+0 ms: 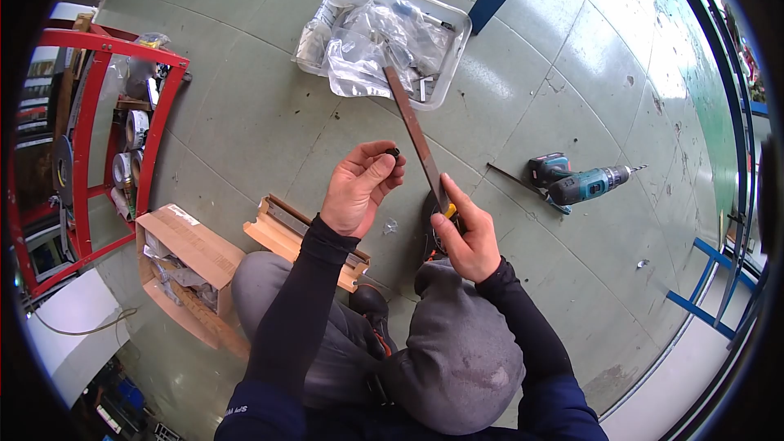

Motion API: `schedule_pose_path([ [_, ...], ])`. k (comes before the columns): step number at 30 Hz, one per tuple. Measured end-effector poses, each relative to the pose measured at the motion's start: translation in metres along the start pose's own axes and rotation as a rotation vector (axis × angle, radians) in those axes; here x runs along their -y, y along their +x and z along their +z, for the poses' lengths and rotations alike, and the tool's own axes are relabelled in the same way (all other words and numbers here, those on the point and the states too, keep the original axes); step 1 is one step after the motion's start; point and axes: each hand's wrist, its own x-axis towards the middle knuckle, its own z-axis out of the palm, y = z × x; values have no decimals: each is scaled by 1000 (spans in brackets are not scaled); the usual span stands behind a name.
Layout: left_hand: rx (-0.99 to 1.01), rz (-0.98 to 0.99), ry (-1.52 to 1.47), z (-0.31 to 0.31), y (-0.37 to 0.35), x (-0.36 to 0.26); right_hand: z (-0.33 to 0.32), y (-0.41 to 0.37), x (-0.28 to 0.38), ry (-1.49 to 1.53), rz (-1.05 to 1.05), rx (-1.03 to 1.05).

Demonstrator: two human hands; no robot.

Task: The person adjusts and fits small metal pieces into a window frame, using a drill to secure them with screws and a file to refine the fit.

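Note:
My left hand [356, 189] is closed, pinching a small black piece [393, 153] between thumb and fingers; its exact kind is too small to tell. My right hand [468, 237] grips the lower end of a long, flat, brownish bar [415, 135]. The bar slants up and to the left, and its far end overlaps the edge of a white plastic tub [454, 57] in the picture. Clear plastic bags [367, 41] and small parts fill the tub. A gap separates the black piece from the bar.
A teal cordless drill [584, 184] lies on the tiled floor at right, beside a thin dark rod [514, 180]. Left of my legs are an open cardboard box [192, 249] and a long narrow carton [278, 233]. A red metal rack [96, 73] stands at far left.

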Motion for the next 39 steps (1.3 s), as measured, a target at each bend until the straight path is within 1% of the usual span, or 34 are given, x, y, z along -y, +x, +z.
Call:
schedule_pose_path([
  [4,-14,-1,-37,2,-1,-3,3,1,-3,-83,-116,34],
  [7,-26,19,-34,-1,-1,-1,2,3,-1,-152,-130,70],
  [10,-56,68,20,-3,-1,-4,0,4,3,-235,-82,101],
  [13,-58,134,101,-5,0,-10,1,1,0,-240,-156,93],
  [18,-45,202,244,1,0,0,3,9,7,-215,-97,80],
  [19,-71,211,233,0,0,-4,4,11,8,-218,-88,87],
  [21,-126,231,209,-4,1,-16,5,7,4,-208,-142,84],
  [22,-127,226,194,-5,1,-14,5,4,3,-205,-165,83],
  [25,-62,199,255,2,0,6,7,16,9,-208,-113,30],
  [26,-69,233,264,1,1,6,6,13,7,-221,-128,36],
  [29,-135,254,272,-4,2,-15,9,9,1,-229,-158,48],
  [30,-121,231,234,-4,1,-10,10,10,2,-218,-151,43],
  [33,-60,201,248,5,0,8,9,15,6,-229,-126,14],
  [34,-73,229,273,3,1,4,10,17,7,-237,-122,9],
  [37,-138,257,301,-8,2,-16,8,4,0,-231,-153,77],
  [38,-124,254,251,-7,2,-10,9,4,-4,-235,-168,60],
  [39,-101,240,276,-3,1,-3,11,8,-1,-231,-155,34],
])
